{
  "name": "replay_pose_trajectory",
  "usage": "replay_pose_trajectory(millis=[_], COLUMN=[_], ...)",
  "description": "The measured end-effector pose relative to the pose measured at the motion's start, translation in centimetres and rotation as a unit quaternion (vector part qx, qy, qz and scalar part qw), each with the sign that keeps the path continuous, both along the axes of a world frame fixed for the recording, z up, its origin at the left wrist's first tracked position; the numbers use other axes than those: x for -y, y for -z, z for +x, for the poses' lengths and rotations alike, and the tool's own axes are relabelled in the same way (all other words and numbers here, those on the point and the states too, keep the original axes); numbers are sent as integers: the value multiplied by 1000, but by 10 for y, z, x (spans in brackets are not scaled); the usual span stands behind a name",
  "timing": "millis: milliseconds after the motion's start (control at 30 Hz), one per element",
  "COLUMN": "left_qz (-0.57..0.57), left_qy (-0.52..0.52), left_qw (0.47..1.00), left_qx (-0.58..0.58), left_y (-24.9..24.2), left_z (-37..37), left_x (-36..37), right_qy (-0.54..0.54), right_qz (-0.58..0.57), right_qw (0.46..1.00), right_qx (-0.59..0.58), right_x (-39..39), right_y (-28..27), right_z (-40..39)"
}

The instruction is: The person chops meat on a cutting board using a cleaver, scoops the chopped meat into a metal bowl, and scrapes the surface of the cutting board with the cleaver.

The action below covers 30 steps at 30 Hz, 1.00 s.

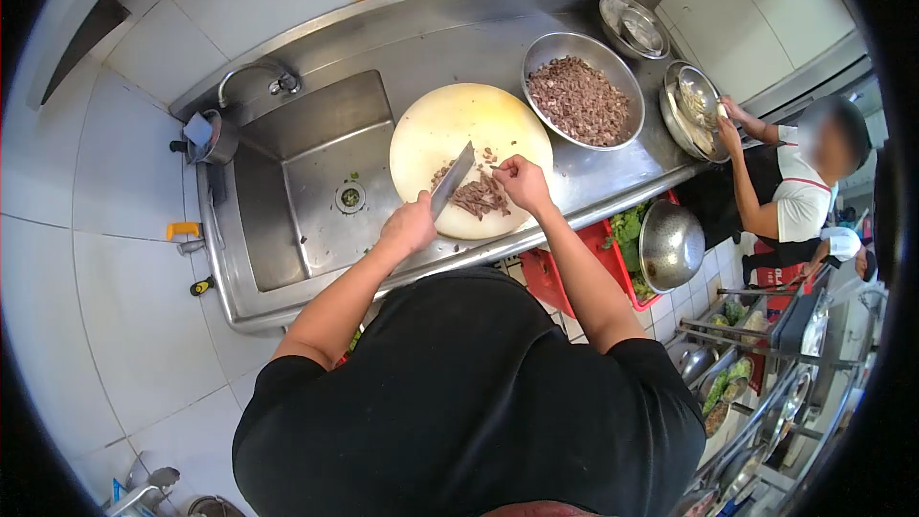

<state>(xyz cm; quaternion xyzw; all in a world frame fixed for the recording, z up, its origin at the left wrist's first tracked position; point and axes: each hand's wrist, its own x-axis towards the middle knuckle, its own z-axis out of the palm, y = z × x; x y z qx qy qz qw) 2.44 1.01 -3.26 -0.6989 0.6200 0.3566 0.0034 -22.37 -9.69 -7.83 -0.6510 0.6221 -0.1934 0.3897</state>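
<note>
My left hand (pixel 410 222) is closed round the handle of a wide-bladed kitchen knife (pixel 453 179), its blade slanting up over a round, cream-coloured cutting board (pixel 450 115). On the board, just right of the blade, lies a small heap of chopped brown meat (pixel 481 196), with scraps scattered around it. My right hand (pixel 522 184) is above the heap's right side, fingers pinched together at a small dark piece of meat (pixel 496 168). Behind the board to the right, a large steel bowl (pixel 529 50) holds a lot of chopped meat.
A steel sink (pixel 325 191) with a tap (pixel 278 83) is left of the board. Steel bowls (pixel 637 27) stand at the counter's far right, where another person (pixel 799 191) handles something over a bowl. Below the counter edge are a red crate (pixel 603 254) of greens and a steel colander (pixel 672 247).
</note>
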Motion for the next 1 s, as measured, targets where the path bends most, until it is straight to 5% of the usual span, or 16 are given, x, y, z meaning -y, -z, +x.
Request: replay_pose_trajectory(millis=[167, 300, 433, 767, 1000], left_qz=[-4, 10, 14, 16, -25], left_qy=[6, 2, 2, 18, 18], left_qw=[1000, 1000, 1000, 999, 999], left_qx=[-1, 3, 8, 25, 22], left_y=[4, -3, -2, -15, -12], left_z=[2, -1, -3, -4, 5], left_x=[1, 1, 0, -14, -14], right_qy=[-80, -114, -133, -209, -142], right_qz=[-66, -100, -157, -224, -222], right_qw=[984, 959, 945, 937, 963], right_qx=[-145, -240, -254, -170, 52], right_x=[-1, -42, -66, -70, -60], right_y=[36, 9, 26, 40, 25], right_z=[17, 50, 67, 53, 37])
